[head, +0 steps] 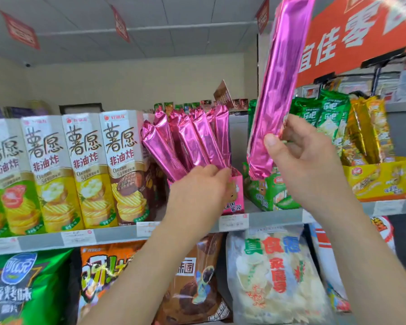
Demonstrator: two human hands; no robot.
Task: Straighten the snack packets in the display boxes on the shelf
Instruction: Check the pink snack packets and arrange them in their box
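Several long pink foil snack packets (188, 141) stand fanned and leaning left in a pink display box (236, 195) on the upper shelf. My left hand (197, 191) grips their lower ends at the box's mouth. My right hand (307, 158) holds one more pink packet (279, 80) upright, lifted out in front of the green display box (267, 191). Green packets (326, 113) stand in that box. Gold packets (366, 127) stand in a yellow display box (384, 179) further right.
Tall potato-crisp cartons (85, 170) line the shelf to the left of the pink box. Price tags sit along the shelf edge (117, 235). Large snack bags (272, 277) fill the shelf below. An orange sign (352, 34) hangs above right.
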